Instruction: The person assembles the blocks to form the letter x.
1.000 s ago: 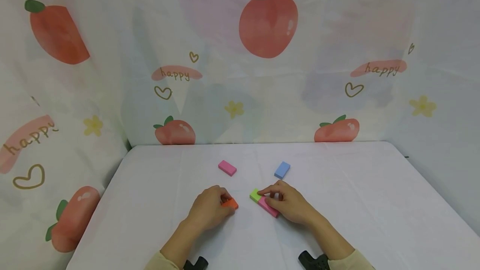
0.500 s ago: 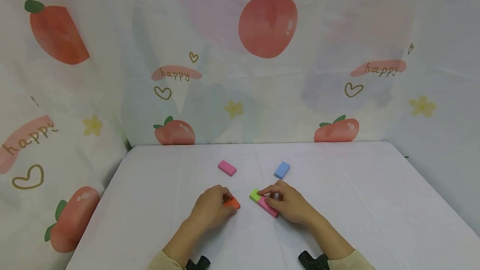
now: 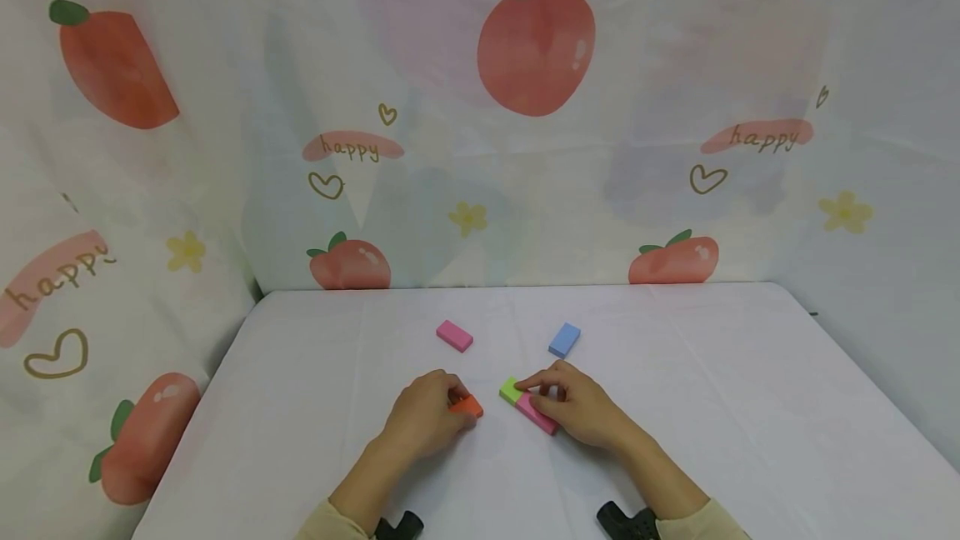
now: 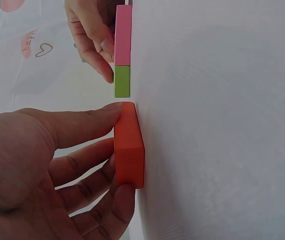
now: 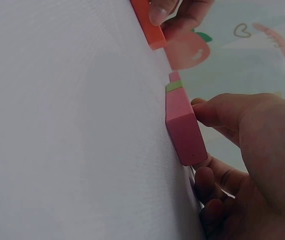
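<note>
L hand [image 3: 423,412]: pinching orange block [image 4: 129,142] btwn thumb & fingers; palm off tbl.
Orange block pos: low at tbl, L of green block [image 4: 122,81]; narrow gap btwn them, not touching. Contact w/ cloth: can't tell.
R hand [image 3: 577,408]: thumb & fingers curled round near pink block [image 4: 123,37], pinching it; index tip out at green block.
Near pink + green: end to end, touching, in one line; green at far L end, pink at near R end, per head view. Both flat on white table [image 3: 697,390].
Far pink block [image 3: 454,337]: lying on tbl beyond L hand, set at a slant, apart from rest.
Blue block [image 3: 564,341]: on tbl beyond R hand, slanted opp. way; well apart from far pink.
Wrists: beige sleeves [image 3: 705,521], blk device [image 3: 628,522] at each.
Bkgd: pale printed backdrop [image 3: 420,48] w/ red fruit, hearts, yellow flowers, "happy".
</note>
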A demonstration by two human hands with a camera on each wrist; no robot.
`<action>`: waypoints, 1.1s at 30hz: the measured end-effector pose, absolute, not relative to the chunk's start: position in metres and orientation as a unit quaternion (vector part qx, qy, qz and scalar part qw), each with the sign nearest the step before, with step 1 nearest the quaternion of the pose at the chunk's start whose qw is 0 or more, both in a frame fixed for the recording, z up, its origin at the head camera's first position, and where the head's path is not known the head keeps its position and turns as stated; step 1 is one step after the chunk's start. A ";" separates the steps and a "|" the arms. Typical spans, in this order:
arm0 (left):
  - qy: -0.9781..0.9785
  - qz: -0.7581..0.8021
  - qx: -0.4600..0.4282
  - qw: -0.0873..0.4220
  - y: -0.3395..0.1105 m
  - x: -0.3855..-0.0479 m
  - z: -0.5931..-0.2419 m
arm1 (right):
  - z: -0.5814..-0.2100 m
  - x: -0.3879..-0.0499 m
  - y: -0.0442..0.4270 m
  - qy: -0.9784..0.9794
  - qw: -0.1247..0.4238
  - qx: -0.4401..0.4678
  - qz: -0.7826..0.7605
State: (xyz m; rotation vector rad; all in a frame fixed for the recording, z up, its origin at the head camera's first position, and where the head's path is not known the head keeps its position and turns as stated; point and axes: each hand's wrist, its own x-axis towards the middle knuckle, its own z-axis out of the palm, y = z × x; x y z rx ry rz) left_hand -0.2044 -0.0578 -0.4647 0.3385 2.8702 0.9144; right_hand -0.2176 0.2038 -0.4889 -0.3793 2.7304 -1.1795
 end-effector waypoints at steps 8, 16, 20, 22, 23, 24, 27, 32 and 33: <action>0.945 0.301 0.117 0.049 -0.055 -0.205 -0.464 | -0.489 -0.218 0.203 0.909 0.071 -0.128 -0.391; 0.947 0.295 0.119 0.044 -0.054 -0.206 -0.466 | -0.489 -0.218 0.203 0.909 0.071 -0.127 -0.391; 0.946 0.299 0.116 0.049 -0.052 -0.205 -0.465 | -0.489 -0.219 0.203 0.909 0.070 -0.130 -0.389; 0.945 0.303 0.111 0.053 -0.050 -0.204 -0.464 | -0.489 -0.219 0.203 0.909 0.070 -0.129 -0.389; 0.945 0.305 0.109 0.056 -0.049 -0.204 -0.464 | -0.489 -0.219 0.203 0.910 0.070 -0.129 -0.389; 0.945 0.305 0.106 0.058 -0.049 -0.203 -0.463 | -0.489 -0.219 0.203 0.910 0.070 -0.128 -0.388; 0.944 0.309 0.101 0.063 -0.047 -0.203 -0.462 | -0.489 -0.218 0.203 0.910 0.069 -0.127 -0.389; 0.944 0.307 0.100 0.063 -0.045 -0.203 -0.462 | -0.489 -0.218 0.204 0.910 0.064 -0.130 -0.389; 0.945 0.306 0.100 0.063 -0.045 -0.203 -0.462 | -0.489 -0.218 0.204 0.909 0.063 -0.132 -0.389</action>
